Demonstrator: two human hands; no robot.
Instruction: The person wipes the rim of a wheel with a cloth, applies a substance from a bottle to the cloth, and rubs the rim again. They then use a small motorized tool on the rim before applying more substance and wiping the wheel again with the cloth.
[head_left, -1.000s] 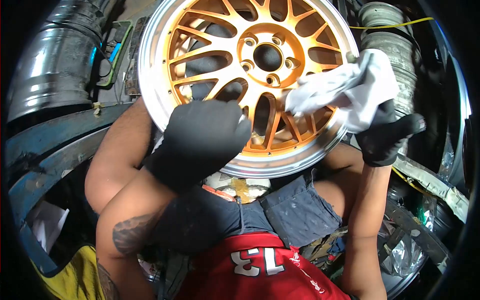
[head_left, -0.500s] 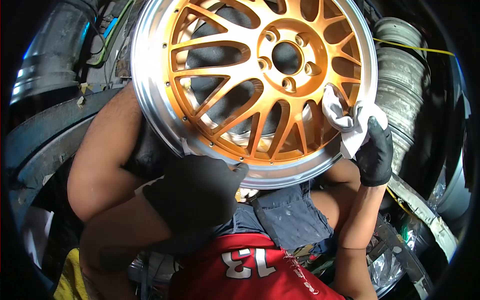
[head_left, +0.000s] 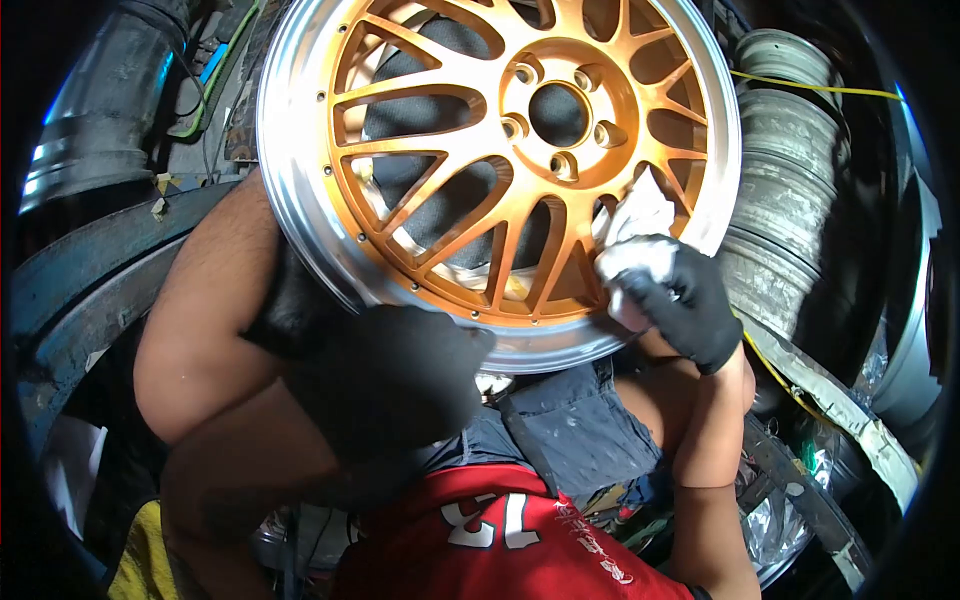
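A gold multi-spoke wheel rim (head_left: 450, 150) with a polished silver lip lies tilted over my lap, its top cut off by the view's upper edge. My right hand (head_left: 690, 310), in a black glove, is closed around a bunched white cloth (head_left: 640, 225). The cloth rests against the spokes at the wheel's lower right. My left hand (head_left: 395, 375), gloved in black too, is closed at the lower left lip and grips the wheel's edge. Most of its fingers are hidden.
Stacked bare metal wheel barrels (head_left: 785, 190) stand at the right, crossed by a yellow cord (head_left: 820, 87). A large shiny metal cylinder (head_left: 105, 110) is at upper left, above a curved blue-grey metal edge (head_left: 110, 240). A yellow cloth (head_left: 142, 555) lies at lower left.
My right hand has moved left with the white cloth, from the wheel's right edge onto the lower right spokes. The wheel has shifted slightly left; my left hand stays at its lip.
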